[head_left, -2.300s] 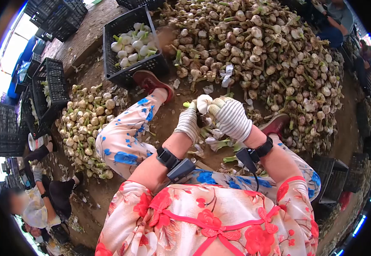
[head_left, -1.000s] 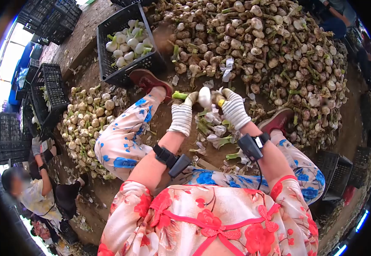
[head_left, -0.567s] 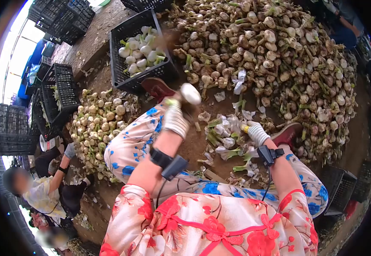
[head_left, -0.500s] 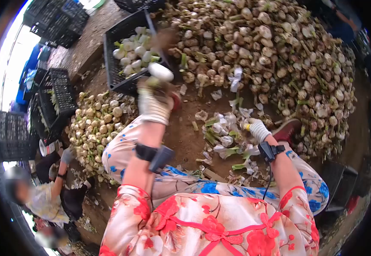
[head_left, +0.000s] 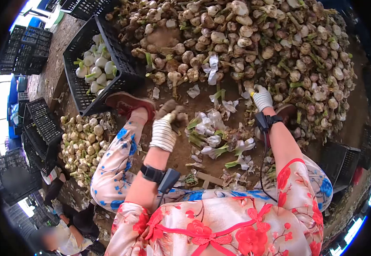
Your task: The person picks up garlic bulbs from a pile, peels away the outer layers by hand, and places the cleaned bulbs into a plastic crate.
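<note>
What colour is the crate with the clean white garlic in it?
The crate is black, best seen in the head view.

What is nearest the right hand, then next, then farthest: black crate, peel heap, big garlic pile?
1. The big garlic pile, just ahead of the right hand.
2. The peel heap, to its left, between the legs.
3. The black crate, far left, beyond the red shoe.

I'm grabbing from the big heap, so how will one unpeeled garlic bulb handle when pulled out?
Likely firm and light: the garlic bulbs look round, with stiff stalks. Piled loosely, neighbours may roll down. Shed papery skins suggest the outer layer could flake under the right hand.
</note>
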Motion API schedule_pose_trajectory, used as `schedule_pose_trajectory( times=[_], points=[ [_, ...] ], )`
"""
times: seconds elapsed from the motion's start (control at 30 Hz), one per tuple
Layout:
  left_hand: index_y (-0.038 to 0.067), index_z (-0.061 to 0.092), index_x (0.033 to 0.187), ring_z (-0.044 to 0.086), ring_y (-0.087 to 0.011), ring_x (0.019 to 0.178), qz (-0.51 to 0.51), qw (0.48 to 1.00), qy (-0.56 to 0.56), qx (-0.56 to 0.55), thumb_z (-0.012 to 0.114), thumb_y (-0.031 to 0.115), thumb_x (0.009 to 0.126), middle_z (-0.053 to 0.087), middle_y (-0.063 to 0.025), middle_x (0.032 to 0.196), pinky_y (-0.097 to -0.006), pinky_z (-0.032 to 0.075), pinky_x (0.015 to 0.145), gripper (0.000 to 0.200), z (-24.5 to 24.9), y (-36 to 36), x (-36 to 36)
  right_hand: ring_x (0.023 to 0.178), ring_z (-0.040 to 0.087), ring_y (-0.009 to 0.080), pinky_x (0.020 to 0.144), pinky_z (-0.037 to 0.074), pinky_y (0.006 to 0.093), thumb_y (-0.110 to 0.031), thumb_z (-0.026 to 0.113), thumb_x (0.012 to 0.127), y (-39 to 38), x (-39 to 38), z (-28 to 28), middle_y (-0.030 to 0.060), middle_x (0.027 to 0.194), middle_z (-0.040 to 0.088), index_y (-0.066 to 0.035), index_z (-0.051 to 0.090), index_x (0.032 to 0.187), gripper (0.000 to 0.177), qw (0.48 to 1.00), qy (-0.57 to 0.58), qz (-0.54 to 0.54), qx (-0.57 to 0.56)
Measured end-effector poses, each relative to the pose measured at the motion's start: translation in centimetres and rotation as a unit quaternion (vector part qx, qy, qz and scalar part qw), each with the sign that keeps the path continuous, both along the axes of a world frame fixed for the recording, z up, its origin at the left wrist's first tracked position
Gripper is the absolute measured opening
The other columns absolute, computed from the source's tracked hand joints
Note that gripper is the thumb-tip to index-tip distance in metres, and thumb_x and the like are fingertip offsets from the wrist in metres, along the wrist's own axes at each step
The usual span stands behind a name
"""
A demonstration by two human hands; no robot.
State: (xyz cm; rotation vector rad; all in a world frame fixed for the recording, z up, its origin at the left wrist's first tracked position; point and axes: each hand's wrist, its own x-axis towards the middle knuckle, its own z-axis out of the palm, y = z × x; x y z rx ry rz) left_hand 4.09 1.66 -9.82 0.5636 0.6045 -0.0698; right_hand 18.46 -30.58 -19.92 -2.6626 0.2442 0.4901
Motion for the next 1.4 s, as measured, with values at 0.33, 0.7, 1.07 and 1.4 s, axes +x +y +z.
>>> schedule_pose_trajectory(
  times=[0.33, 0.7, 1.07, 1.4],
  points=[
    [0.011, 0.046, 0.115, 0.059, -0.0191, 0.075, -0.166, 0.969, 0.146, 0.110, 0.058, 0.024, 0.083, 0.057, -0.0075, 0.087, -0.0328, 0.051, 0.055, 0.036, -3.2, -2.3, -0.1, 0.084, 0.056, 0.0284, 0.074, 0.047, 0.0364, -0.015, 0.064, 0.070, 2.4, -0.2, -6.2, 0.0162, 0.093, 0.057, 0.001, 0.048, 0.107, 0.043, 0.871, -0.002, -0.175, 0.460],
    [0.004, 0.045, 0.114, 0.056, -0.0198, 0.089, -0.058, 0.991, -0.107, 0.060, 0.057, 0.019, 0.082, 0.057, -0.0096, 0.097, -0.0309, 0.050, 0.076, 0.037, 4.3, -3.0, -0.1, 0.077, 0.057, 0.0109, 0.072, 0.047, 0.0246, -0.022, 0.059, 0.083, 14.2, -9.5, 15.9, 0.0024, 0.089, 0.060, -0.002, 0.053, 0.108, 0.032, 0.736, 0.106, -0.036, 0.668],
    [0.008, 0.050, 0.106, 0.057, -0.0169, 0.073, -0.152, 0.971, -0.176, -0.057, 0.049, 0.048, 0.083, 0.057, -0.0061, 0.089, -0.0296, 0.050, 0.062, 0.046, 8.4, -4.0, -5.6, 0.074, 0.047, 0.0026, 0.063, 0.040, 0.0180, -0.022, 0.058, 0.084, 13.4, -13.8, 20.5, -0.0022, 0.084, 0.058, -0.001, 0.058, 0.100, 0.026, 0.776, 0.050, 0.088, 0.623],
    [0.011, 0.058, 0.095, 0.059, -0.0150, 0.072, -0.136, 0.987, -0.061, -0.065, 0.045, 0.058, 0.080, 0.061, -0.0034, 0.085, -0.0273, 0.049, 0.056, 0.051, 11.0, -6.1, -5.6, 0.077, 0.049, 0.0055, 0.069, 0.043, 0.0220, -0.016, 0.057, 0.084, 12.9, -15.1, 22.6, -0.0008, 0.086, 0.059, 0.001, 0.057, 0.103, 0.025, 0.815, -0.073, 0.144, 0.556]
  ],
)
